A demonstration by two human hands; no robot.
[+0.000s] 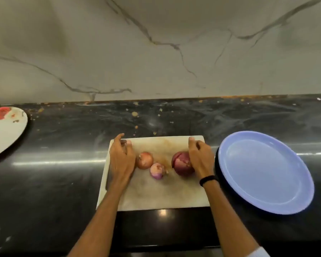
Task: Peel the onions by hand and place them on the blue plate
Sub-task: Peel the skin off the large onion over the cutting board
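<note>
Three onions lie on a white cutting board (156, 193): a brownish onion (145, 160) at the left, a small pale purple onion (157, 171) in the middle, and a large dark red onion (182, 163) at the right. My left hand (121, 156) hovers over the board's left side, right beside the brownish onion, fingers loosely curled and holding nothing. My right hand (200, 156) sits against the right side of the large red onion, fingers loosely bent; no grip shows. The blue plate (265, 171) stands to the right of the board with nothing on it.
A white plate (4, 130) with a red flower print sits at the far left of the black counter (63, 145). A marble wall rises behind. The counter's front edge runs just below the board.
</note>
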